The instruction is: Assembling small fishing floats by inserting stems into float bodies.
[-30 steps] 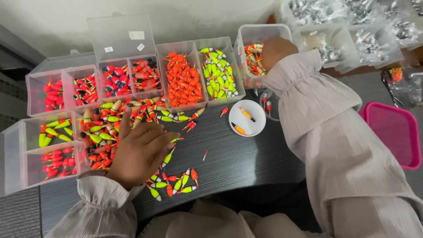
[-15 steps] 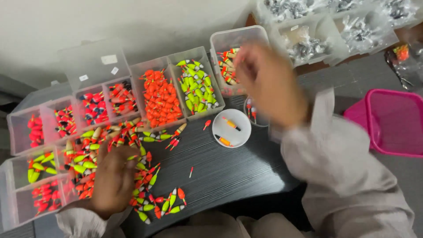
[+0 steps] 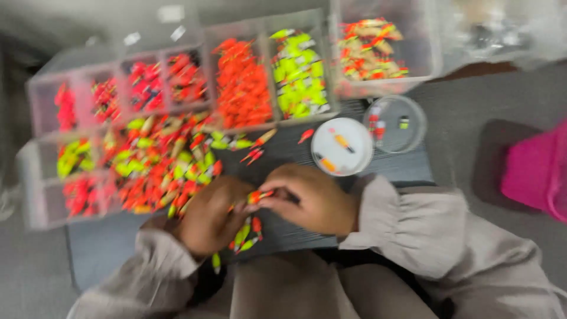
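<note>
**Float pinched between both hands over the mat**

The small red-and-orange float point(image 3: 258, 195) sits at centre, gripped between my left hand point(image 3: 209, 215) and right hand point(image 3: 310, 201), fingertips of both pressed together on it, though blur makes the exact grip uncertain. I judge this the sorting step: the piece needs carrying to a matching compartment at 12 o'clock in the clear tray point(image 3: 248, 121). The loose pile point(image 3: 168, 162) crowds 10 o'clock; the white lid point(image 3: 341, 146) sits at 1 o'clock. Open mat point(image 3: 401, 168) lies toward 2 o'clock.

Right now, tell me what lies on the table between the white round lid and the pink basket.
In the head view, a clear round cup holding a few small floats sits beside the white round lid; past it, bare grey table runs to the pink basket.
</note>
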